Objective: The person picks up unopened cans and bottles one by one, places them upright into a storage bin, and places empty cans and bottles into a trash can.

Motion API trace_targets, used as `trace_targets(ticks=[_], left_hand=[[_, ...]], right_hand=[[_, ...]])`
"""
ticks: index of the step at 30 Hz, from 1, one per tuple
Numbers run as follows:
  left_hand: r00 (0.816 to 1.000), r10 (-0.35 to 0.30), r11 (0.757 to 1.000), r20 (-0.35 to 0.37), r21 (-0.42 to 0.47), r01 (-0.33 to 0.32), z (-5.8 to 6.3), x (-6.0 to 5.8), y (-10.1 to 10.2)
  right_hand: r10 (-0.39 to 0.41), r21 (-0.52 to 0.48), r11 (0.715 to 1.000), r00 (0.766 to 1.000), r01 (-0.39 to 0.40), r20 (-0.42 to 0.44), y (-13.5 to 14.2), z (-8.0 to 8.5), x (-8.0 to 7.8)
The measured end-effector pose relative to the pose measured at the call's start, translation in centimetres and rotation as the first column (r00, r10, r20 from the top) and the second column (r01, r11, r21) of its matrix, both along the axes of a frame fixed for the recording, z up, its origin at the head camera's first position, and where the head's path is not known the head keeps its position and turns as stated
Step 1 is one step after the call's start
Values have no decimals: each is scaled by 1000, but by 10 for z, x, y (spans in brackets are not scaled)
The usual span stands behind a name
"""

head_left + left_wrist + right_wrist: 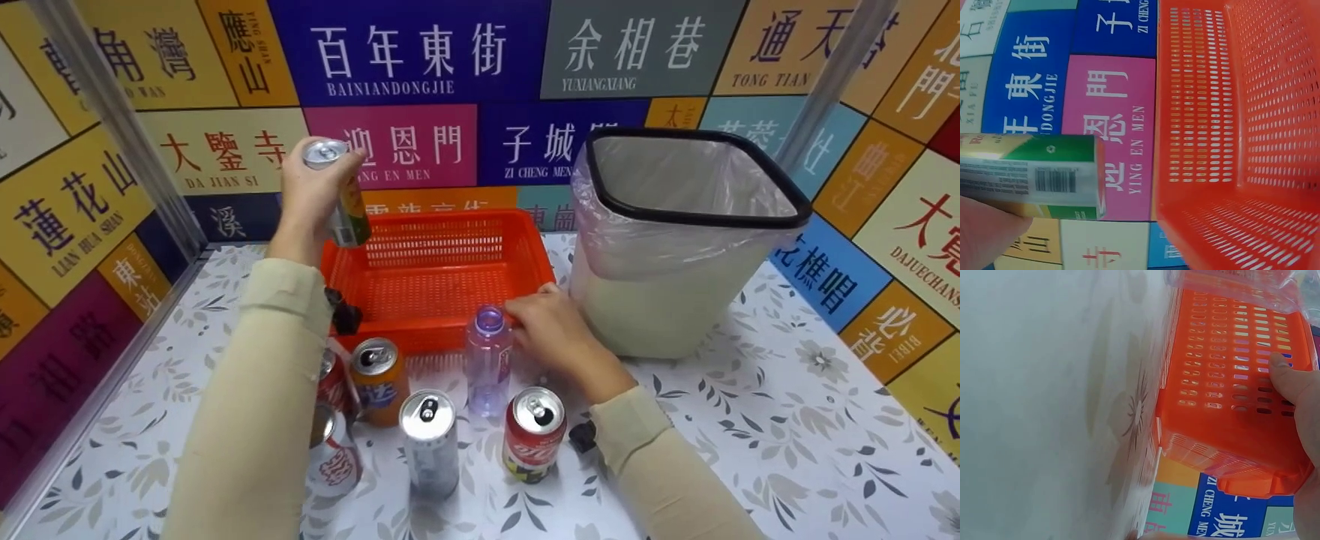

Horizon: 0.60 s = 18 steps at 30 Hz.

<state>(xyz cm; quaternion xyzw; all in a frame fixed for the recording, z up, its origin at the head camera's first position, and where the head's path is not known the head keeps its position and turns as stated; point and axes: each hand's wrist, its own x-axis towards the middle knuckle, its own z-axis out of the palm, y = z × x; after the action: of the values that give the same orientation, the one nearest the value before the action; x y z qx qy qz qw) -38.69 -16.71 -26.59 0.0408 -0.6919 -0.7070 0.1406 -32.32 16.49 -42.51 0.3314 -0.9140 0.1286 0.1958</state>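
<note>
My left hand (309, 187) grips a drink can (351, 217) above the back left of the red plastic basket (435, 330). The left wrist view shows the can's green, gold and silver side (1033, 174) with a barcode, apart from the basket. At the basket's front right corner, my right hand (551, 322) holds the rim. Its thumb (1285, 374) lies against the slotted outer wall in the right wrist view; the other fingers are mostly hidden. A clear purple bottle (487, 364), uncapped, stands upright just left of that hand.
Several opened cans stand before the basket: orange (380, 394), silver (430, 450), red (534, 442), and a white-and-red one (335, 465) near my left sleeve. Another red can (330, 382) is partly hidden. A bagged bin (652, 292) with black rim stands right of the basket.
</note>
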Motion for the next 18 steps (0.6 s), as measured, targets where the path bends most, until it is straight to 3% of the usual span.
trace_targets(ticks=[9, 18], left_hand=[[995, 19, 999, 94, -50, -14, -30, -14, 4], [982, -18, 997, 186, -70, 32, -42, -20, 15]], right_hand=[[-1, -15, 1000, 1000, 1, 20, -2, 1, 1], [9, -14, 1000, 999, -10, -49, 0, -1, 1]])
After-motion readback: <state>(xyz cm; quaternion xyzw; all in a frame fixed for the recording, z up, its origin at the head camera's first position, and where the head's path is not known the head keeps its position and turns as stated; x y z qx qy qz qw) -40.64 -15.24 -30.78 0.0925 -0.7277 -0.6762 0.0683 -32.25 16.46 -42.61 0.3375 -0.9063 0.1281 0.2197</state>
